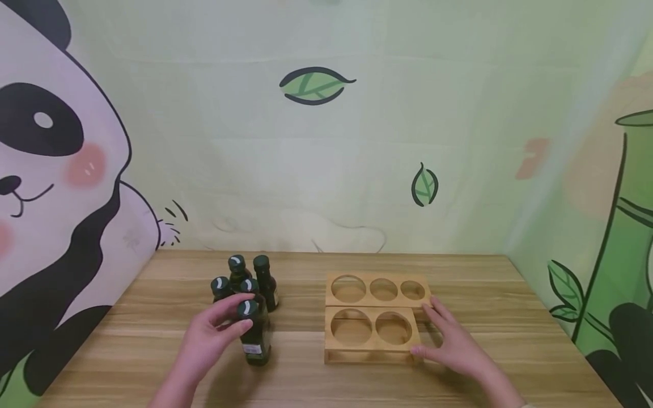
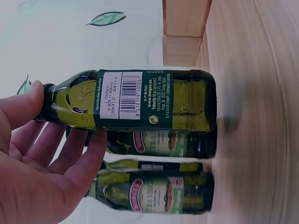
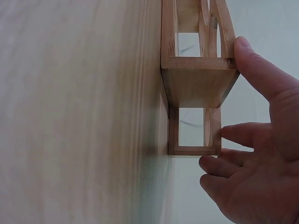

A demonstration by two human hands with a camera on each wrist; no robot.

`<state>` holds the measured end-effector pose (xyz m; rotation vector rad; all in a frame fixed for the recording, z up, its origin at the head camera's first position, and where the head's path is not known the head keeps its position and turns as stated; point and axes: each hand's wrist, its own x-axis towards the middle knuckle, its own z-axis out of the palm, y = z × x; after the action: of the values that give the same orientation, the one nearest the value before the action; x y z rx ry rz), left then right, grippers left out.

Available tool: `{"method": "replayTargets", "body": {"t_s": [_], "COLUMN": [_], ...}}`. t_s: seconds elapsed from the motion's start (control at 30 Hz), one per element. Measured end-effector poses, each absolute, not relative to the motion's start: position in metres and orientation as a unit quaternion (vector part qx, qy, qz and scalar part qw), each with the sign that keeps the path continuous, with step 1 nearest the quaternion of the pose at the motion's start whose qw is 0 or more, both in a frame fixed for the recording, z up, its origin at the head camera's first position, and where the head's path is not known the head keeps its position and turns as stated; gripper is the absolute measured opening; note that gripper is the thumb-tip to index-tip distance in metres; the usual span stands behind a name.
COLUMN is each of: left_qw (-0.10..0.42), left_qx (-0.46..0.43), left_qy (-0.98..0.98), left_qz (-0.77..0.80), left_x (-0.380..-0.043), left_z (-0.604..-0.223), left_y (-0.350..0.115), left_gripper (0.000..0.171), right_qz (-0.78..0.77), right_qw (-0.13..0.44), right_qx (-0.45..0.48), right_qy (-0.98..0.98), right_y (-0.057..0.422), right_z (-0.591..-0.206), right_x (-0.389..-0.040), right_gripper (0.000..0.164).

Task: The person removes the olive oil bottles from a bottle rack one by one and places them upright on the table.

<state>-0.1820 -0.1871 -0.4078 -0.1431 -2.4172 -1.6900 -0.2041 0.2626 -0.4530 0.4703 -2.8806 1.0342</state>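
My left hand (image 1: 211, 334) pinches a dark green glass bottle of oil (image 1: 257, 340) near its black cap. In the left wrist view this bottle (image 2: 149, 100) stands upright relative to the table, its barcode label facing the camera and its base close over the wood. Several similar bottles (image 1: 262, 277) stand just behind it. To the right is a wooden holder with round holes: a back row (image 1: 339, 276) with three holes and a front row (image 1: 372, 344) with two. My right hand (image 1: 454, 343) rests its thumb on the front row's right corner, its extended fingers touching the back row's right end.
Both the bottles and the holder are on a wood-grain table (image 1: 459, 277). Behind it hangs a pale green cloth backdrop (image 1: 229, 141) printed with a panda, leaves and bamboo.
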Motion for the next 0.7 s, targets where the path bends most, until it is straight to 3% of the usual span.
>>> {"method": "replayTargets", "body": {"t_s": [0.7], "left_qw": [0.095], "left_qx": [-0.068], "left_qy": [-0.828], "left_qz": [-0.549], "left_x": [-0.184], "left_z": [-0.418], "left_y": [-0.220], "left_gripper": [0.045], "right_qz": [0.333], "right_qw": [0.026], "right_qx": [0.155], "right_qy": [-0.930], "right_y": [0.265], "right_z": [-0.455], "right_x": [-0.206], "right_gripper": [0.102]}}
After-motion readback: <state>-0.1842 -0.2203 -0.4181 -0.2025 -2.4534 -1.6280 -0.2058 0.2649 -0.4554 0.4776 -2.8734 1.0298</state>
